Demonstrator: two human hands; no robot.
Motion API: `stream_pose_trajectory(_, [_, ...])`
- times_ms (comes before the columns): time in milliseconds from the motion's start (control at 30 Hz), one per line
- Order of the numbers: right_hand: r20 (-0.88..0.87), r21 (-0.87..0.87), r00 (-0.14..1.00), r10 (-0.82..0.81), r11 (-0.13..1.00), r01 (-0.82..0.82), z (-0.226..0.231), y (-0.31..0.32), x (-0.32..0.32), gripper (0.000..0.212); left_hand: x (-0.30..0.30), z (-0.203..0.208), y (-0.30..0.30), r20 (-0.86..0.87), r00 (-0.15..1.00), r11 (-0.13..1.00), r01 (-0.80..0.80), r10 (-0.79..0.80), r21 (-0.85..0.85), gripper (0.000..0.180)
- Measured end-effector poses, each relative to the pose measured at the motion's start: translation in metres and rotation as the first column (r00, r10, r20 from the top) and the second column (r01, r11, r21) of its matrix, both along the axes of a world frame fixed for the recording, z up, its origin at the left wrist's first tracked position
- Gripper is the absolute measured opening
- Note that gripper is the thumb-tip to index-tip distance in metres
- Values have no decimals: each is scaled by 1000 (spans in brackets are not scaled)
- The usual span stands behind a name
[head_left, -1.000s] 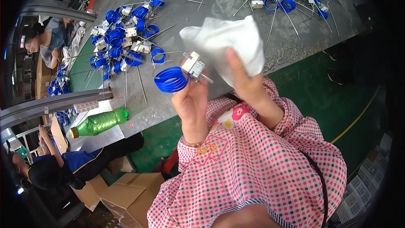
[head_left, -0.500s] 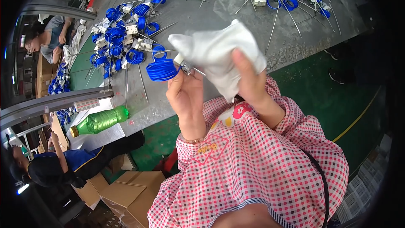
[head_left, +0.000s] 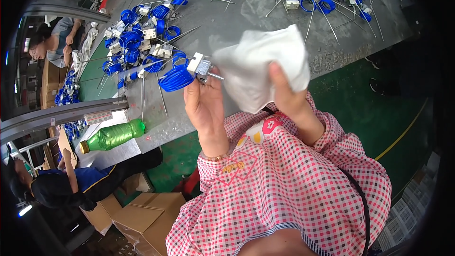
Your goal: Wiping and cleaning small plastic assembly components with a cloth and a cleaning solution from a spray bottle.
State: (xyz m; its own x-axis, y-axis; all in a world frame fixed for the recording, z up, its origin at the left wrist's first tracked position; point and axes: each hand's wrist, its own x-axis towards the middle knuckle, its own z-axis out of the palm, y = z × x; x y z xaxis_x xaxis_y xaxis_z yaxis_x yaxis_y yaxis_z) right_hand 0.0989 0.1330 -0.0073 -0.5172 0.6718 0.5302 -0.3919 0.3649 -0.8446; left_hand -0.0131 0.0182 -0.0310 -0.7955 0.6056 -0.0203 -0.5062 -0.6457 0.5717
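Note:
Between the fingertips of my left hand (head_left: 207,109) is what looks like a capillary thermostat (head_left: 176,78): a blue coil, a white block, a metal body and a short shaft pointing right. My right hand (head_left: 290,98) grips a white cloth (head_left: 258,64), thumb on top and the other fingers hidden behind it. The cloth is partly blurred, and its left edge hangs just right of the thermostat's shaft; whether they touch I cannot tell. Just beyond my left hand lies a pile of similar thermostats (head_left: 130,40) on the grey table (head_left: 208,26).
A second pile of thermostats (head_left: 327,4) lies at the far right, thin rods sticking out. A green bottle (head_left: 116,136) rests on its side at the table's left edge. Cardboard boxes (head_left: 147,211) stand at the lower left. Two other people are at the left.
The cloth and my right hand have moved up and right, away from the thermostat. The thermostat has tilted and shifted slightly left, and its white block and metal body now show.

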Motion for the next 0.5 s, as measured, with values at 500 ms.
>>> stream_pose_trajectory(500, [137,376,988,69,919,-116,5,1,-1,24,20,-1,0,0,999,999,39,-39,-30,39])
